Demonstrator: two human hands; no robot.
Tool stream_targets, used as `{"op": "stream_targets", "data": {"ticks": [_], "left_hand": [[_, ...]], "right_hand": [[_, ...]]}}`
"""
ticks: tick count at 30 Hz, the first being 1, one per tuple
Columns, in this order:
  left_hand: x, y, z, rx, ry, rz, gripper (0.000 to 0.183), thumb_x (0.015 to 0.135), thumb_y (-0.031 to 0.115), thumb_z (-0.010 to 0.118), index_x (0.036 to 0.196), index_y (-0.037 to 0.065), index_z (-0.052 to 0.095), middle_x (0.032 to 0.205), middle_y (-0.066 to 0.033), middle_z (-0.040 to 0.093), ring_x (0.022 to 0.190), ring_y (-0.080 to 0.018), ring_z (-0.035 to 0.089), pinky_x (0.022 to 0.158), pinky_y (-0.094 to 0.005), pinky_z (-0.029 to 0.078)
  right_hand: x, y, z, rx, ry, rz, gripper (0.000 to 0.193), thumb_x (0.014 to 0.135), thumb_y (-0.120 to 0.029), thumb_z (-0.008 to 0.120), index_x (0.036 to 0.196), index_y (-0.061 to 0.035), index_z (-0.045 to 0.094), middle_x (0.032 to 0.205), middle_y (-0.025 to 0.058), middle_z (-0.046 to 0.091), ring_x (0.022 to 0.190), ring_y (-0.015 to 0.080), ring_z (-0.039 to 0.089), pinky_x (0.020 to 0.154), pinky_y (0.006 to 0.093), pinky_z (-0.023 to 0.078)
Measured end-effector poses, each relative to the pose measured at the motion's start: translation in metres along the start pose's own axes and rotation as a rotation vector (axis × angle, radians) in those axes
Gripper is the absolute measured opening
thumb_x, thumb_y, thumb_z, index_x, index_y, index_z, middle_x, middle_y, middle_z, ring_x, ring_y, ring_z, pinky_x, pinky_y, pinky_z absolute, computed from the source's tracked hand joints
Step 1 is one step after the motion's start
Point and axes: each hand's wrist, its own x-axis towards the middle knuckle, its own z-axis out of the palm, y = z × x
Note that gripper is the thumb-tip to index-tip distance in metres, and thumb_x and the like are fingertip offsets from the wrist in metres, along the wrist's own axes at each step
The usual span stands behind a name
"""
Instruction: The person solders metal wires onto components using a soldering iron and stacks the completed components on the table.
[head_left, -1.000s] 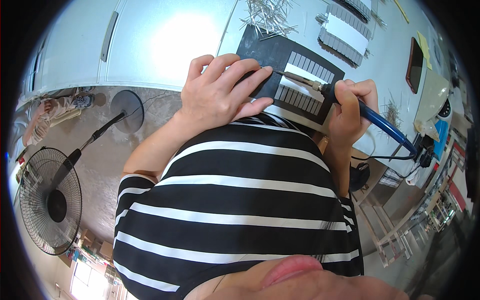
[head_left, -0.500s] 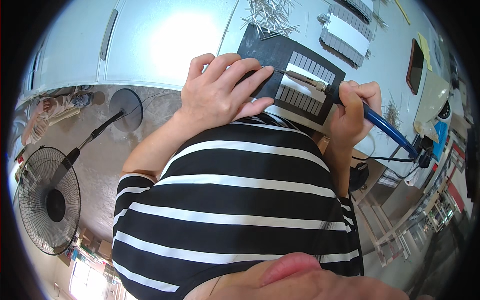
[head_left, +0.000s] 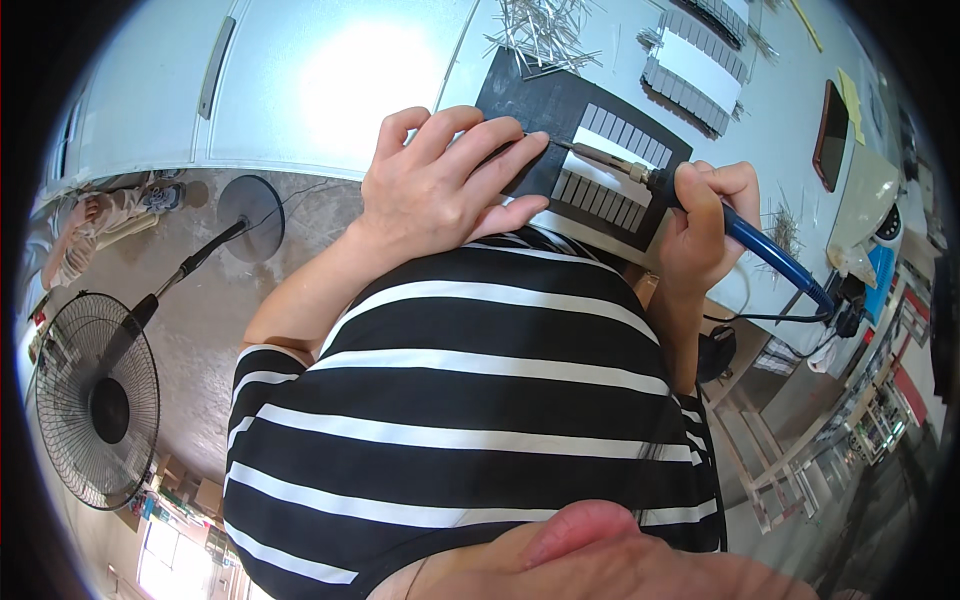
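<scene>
My right hand (head_left: 705,222) is closed around the blue handle of a soldering iron (head_left: 775,255). Its metal barrel points left, over a white strip (head_left: 595,125) lined on both sides with small grey rectangular pieces (head_left: 604,200). All of this lies on a dark rectangular board (head_left: 520,95). My left hand (head_left: 435,180) rests by the board's left part, fingers stretched and thumb apart from the forefinger. The forefinger's tip is close to the iron's tip; whether anything tiny lies under it is too small to tell.
A heap of thin silvery pins (head_left: 545,32) lies beyond the board. Another white strip with grey pieces (head_left: 690,75) sits at the far right. A phone (head_left: 829,135) is near the right edge. The iron's black cord (head_left: 765,318) trails there. A standing fan (head_left: 98,400) is at left.
Almost nothing differs. My right hand and the soldering iron have shifted very slightly; my left hand keeps its place.
</scene>
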Motion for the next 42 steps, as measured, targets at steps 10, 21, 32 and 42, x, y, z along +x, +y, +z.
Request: {"op": "stream_targets", "data": {"ticks": [10, 21, 32, 42], "left_hand": [[-0.001, 0.000, 0.001, 0.001, 0.007, -0.002, 0.043, 0.084, 0.054, 0.066, 0.113, 0.022, 0.073, 0.103, 0.0059, 0.065, 0.089, -0.0133, 0.058, 0.085, -0.0322, 0.035], [-0.001, 0.001, 0.001, 0.023, 0.015, -0.002, 0.043, 0.084, 0.055, 0.066, 0.112, 0.023, 0.073, 0.103, 0.0071, 0.065, 0.091, -0.0131, 0.057, 0.084, -0.0320, 0.035], [-0.003, 0.001, 0.002, 0.012, 0.083, -0.008, 0.044, 0.084, 0.052, 0.066, 0.109, 0.017, 0.073, 0.102, 0.0054, 0.064, 0.091, -0.0127, 0.058, 0.084, -0.0316, 0.036], [-0.002, 0.000, 0.002, 0.011, 0.058, -0.047, 0.049, 0.082, 0.055, 0.066, 0.113, 0.017, 0.073, 0.101, 0.0011, 0.065, 0.089, -0.0163, 0.056, 0.085, -0.0332, 0.037]], "right_hand": [[0.002, 0.001, -0.003, -0.039, -0.021, -0.011, 0.018, 0.084, 0.005, 0.065, 0.076, -0.0020, 0.050, 0.068, -0.0020, 0.044, 0.062, 0.0039, 0.040, 0.056, 0.0203, 0.032], [0.017, -0.006, -0.003, -0.029, -0.170, -0.021, 0.020, 0.084, 0.006, 0.065, 0.075, -0.0030, 0.050, 0.064, -0.0010, 0.049, 0.057, 0.0024, 0.038, 0.051, 0.0196, 0.029], [0.034, -0.017, 0.001, -0.176, -0.278, -0.030, 0.024, 0.085, 0.002, 0.068, 0.070, -0.0048, 0.050, 0.062, -0.0026, 0.051, 0.057, 0.0008, 0.040, 0.050, 0.0185, 0.029], [0.035, -0.013, 0.000, -0.252, -0.284, -0.095, 0.024, 0.084, -0.004, 0.069, 0.068, -0.0059, 0.051, 0.059, -0.0051, 0.047, 0.055, 0.0002, 0.036, 0.049, 0.0184, 0.027]]}}
